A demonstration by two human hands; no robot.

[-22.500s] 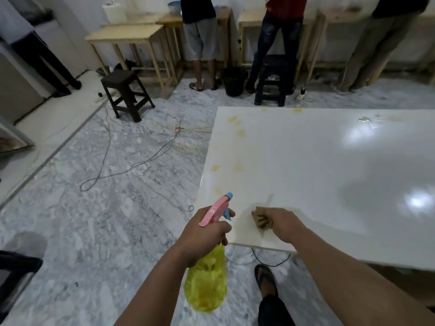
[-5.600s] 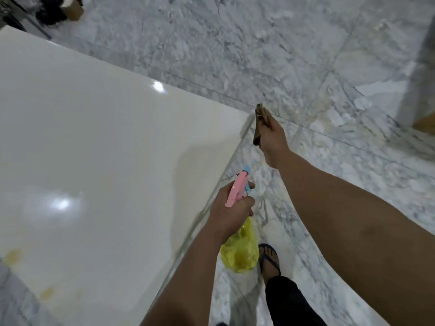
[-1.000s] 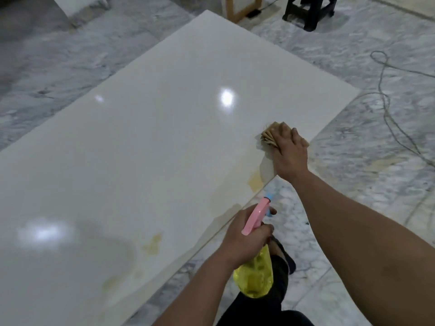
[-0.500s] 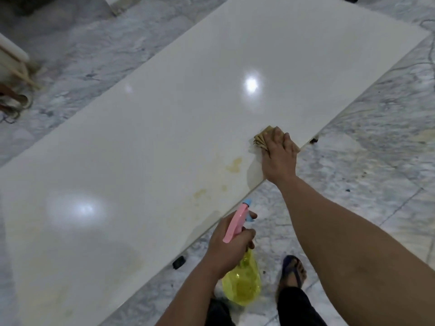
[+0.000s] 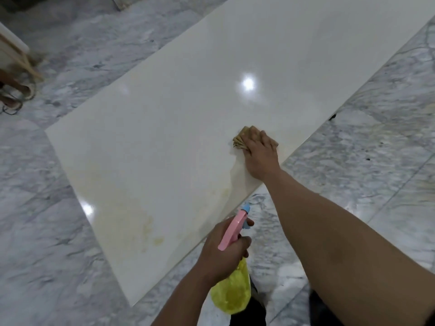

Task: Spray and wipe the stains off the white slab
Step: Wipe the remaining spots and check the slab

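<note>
The white slab [image 5: 188, 128] is glossy, with two bright light reflections on it, and lies diagonally in the head view, its long axis running from the lower left to the upper right over a grey marbled floor [image 5: 47, 231]. Faint yellow stains [image 5: 150, 231] smear its surface near the lower left end, with a paler one [image 5: 226, 191] close to the near long edge.

The right hand [image 5: 260, 152] lies palm down on a folded tan cloth [image 5: 240, 140], fingers extended and close together, pressing it flat onto the slab just inside the near long edge, about midway along it. Folded layers of cloth show beyond the fingertips.

The left hand [image 5: 223, 252] is off the slab, just beside that same near edge, over the floor. Its fingers are curled tightly round the neck of a spray bottle [image 5: 231, 292]. The yellow body hangs below the fist; the pink head with its blue nozzle [image 5: 246, 208] points up and away, toward the slab.
</note>
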